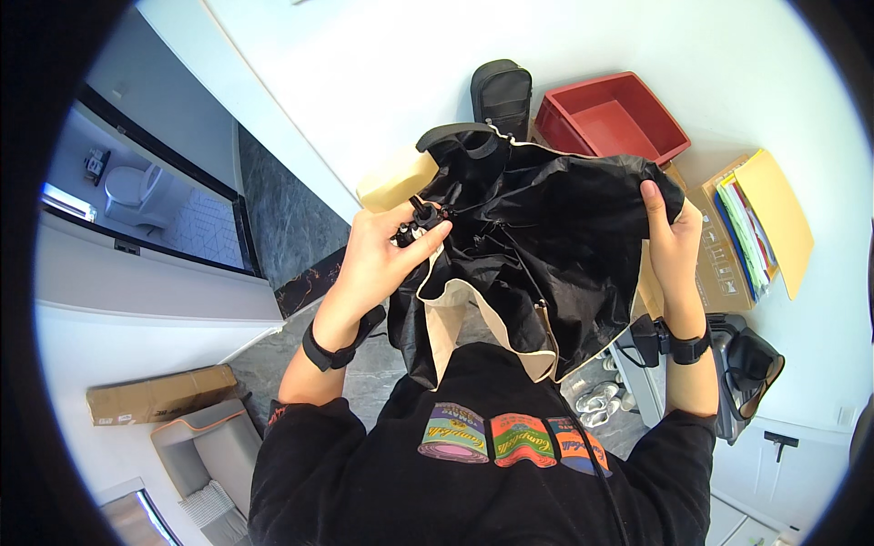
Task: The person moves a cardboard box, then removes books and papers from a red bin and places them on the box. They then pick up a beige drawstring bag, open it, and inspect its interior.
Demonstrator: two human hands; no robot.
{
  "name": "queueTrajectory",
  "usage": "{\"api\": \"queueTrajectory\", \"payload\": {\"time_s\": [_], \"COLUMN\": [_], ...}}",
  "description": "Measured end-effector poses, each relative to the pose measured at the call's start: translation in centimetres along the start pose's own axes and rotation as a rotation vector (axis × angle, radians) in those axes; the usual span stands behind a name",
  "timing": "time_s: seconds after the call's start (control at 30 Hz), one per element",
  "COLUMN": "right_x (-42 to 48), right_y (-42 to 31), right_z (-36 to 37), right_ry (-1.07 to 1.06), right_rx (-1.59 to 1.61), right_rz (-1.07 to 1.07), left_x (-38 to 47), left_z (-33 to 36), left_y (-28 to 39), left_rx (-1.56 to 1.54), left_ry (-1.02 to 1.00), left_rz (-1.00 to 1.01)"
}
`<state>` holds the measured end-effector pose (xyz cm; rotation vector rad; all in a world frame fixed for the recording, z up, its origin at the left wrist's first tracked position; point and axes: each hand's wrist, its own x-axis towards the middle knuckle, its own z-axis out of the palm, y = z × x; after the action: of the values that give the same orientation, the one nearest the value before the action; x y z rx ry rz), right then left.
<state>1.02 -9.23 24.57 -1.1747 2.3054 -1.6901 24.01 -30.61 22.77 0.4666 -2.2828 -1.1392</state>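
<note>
A large piece of black fabric with cream edging, seemingly a bag turned inside out, spreads in front of my chest. A black webbing strap loops at its upper left. My left hand grips its left part with a small black fitting between thumb and fingers. Just above that hand is a smooth cream-coloured block, which seems joined to the fitting by a short black stem. My right hand pinches the right edge of the fabric, its thumb on top and its fingers hidden behind.
Against the wall stand a black case, a red plastic bin and a cardboard box beside folders. Shoes and a grey suitcase are lower right. Lower left are a long carton and a grey seat.
</note>
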Motion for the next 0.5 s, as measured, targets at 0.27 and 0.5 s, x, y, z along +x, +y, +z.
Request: {"api": "queueTrajectory", "payload": {"time_s": [0.27, 0.5], "right_x": [-0.3, -1.7], "right_y": [1.6, 0.4], "right_z": [1.3, 0.5], "right_ry": [0.018, 0.009], "right_rx": [0.468, 0.725], "right_rz": [0.199, 0.297], "left_x": [0.1, -0.3], "left_z": [0.4, 0.3], "left_y": [0.0, -0.2], "left_rx": [-0.004, -0.025], "left_ry": [0.006, 0.032], "left_rz": [0.041, 0.017]}}
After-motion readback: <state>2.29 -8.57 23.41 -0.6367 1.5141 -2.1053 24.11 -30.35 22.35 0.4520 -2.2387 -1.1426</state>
